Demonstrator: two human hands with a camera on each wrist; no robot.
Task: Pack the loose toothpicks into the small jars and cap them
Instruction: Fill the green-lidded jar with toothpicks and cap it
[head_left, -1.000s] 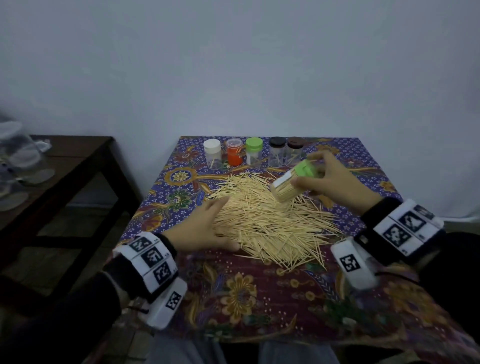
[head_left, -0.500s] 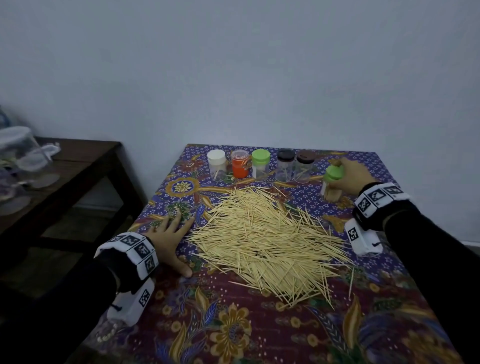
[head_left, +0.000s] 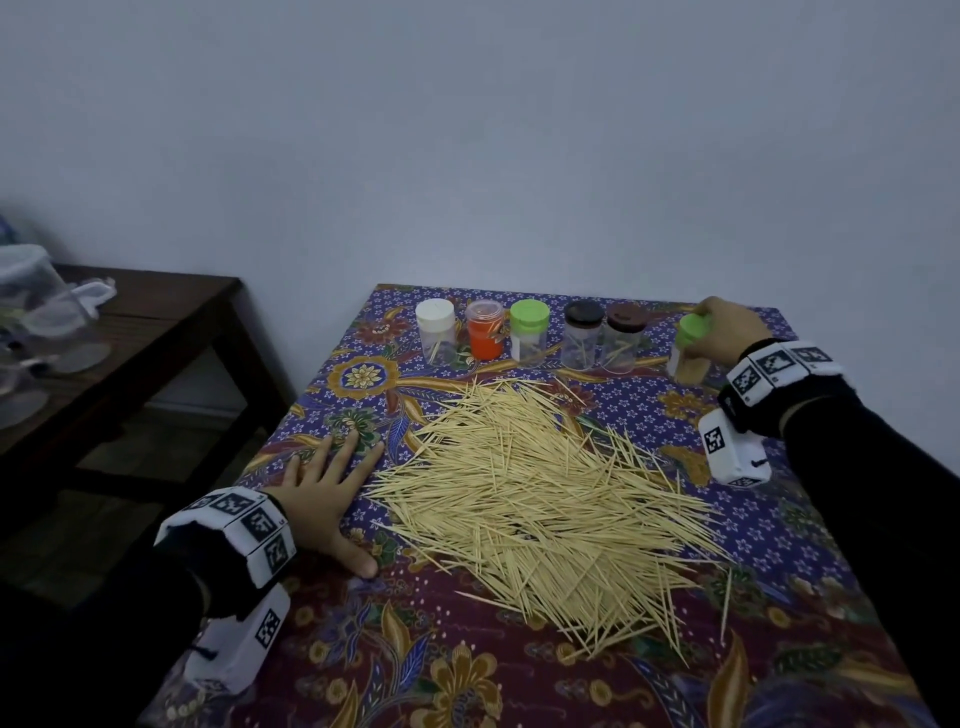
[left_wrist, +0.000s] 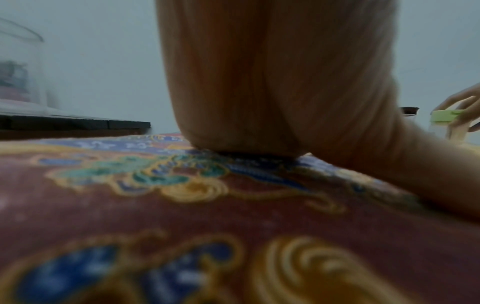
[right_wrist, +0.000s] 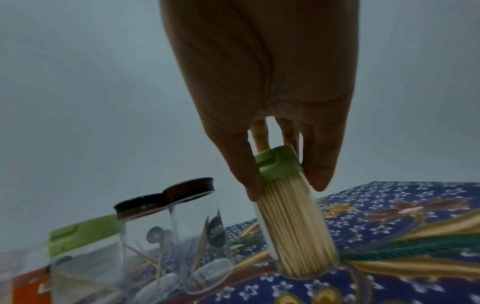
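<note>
A: On the far right of the patterned tablecloth (head_left: 467, 670), what was logged?

B: One filled jar (right_wrist: 296, 232), clear body, green cap (right_wrist: 279, 164), packed tight with upright toothpicks, base resting on the cloth. The right hand (head_left: 730, 332) held it from above, thumb and fingers (right_wrist: 322, 164) curled down around the cap.

A: And the left hand (head_left: 322, 493)?

B: Flat on the cloth, palm down, fingers spread and straight, gripping nothing, just beside the left edge of the loose toothpicks (head_left: 540, 509).

A: Extent of that pile?

B: A broad heap across the middle of the cloth, a few strays at its right fringe.

A: Remaining jars?

B: Five in a row along the far edge, all capped, left to right: white-capped jar (head_left: 435, 335), orange jar (head_left: 484, 336), green-capped jar (head_left: 529, 333), black-capped jar (head_left: 583, 335), brown-capped jar (head_left: 625, 338). The two dark-capped ones held only a few picks each. The filled jar stood to the right of the brown-capped one, apart from it.

A: Anything off the cloth?

B: A dark wooden side table (head_left: 156, 332) to the left, bearing clear plastic containers (head_left: 47, 312), contents too blurred to list
</note>
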